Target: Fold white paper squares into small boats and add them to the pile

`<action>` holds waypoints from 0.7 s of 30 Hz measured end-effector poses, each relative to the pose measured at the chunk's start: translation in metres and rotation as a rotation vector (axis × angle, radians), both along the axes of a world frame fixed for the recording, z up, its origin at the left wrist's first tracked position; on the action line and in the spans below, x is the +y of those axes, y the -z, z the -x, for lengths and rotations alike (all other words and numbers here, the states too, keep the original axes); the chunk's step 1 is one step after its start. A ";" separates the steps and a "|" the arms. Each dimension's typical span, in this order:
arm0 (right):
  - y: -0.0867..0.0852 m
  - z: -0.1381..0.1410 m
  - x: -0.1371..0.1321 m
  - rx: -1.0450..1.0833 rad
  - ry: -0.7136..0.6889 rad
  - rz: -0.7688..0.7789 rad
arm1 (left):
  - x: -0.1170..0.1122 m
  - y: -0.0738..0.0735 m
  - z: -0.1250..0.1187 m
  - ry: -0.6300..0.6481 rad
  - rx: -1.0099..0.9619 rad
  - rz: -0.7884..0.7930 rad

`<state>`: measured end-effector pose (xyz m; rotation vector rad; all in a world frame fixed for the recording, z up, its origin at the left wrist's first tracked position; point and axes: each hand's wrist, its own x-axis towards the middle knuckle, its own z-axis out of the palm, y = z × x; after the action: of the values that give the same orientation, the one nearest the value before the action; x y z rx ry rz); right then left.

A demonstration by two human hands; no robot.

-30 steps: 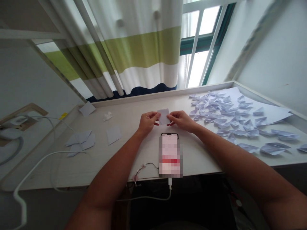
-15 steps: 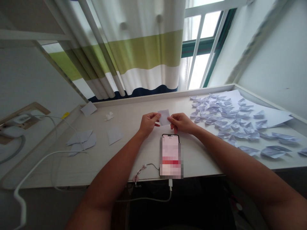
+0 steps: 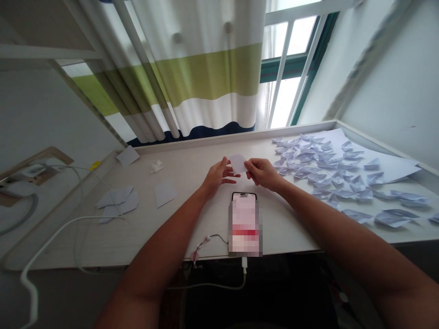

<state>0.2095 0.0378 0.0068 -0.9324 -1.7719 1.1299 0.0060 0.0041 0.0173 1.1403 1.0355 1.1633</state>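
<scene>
I see the rimmed desk (image 3: 192, 214) with folded paper pieces (image 3: 318, 164) spread across its right side and a phone (image 3: 244, 224) at its near edge. Just beyond the phone, my right hand (image 3: 262, 173) pinches the small paper square (image 3: 238, 163) by its right edge. My left hand (image 3: 216, 176) is half-open at the left edge, and I cannot tell whether it grips.

Both hands are holding a small white paper piece (image 3: 238, 163) above the desk (image 3: 192, 192): left hand (image 3: 216, 176) and right hand (image 3: 262, 173) are pinching it, a phone (image 3: 244, 224) lying just below, folded paper boats (image 3: 322, 169) lying at right
</scene>
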 end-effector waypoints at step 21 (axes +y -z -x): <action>0.007 0.010 0.000 0.215 -0.133 0.119 | -0.001 0.000 0.002 0.170 -0.196 0.076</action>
<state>0.1998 0.0381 -0.0001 -0.7392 -1.6243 1.3799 0.0043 0.0035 0.0173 1.0124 0.8099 1.0686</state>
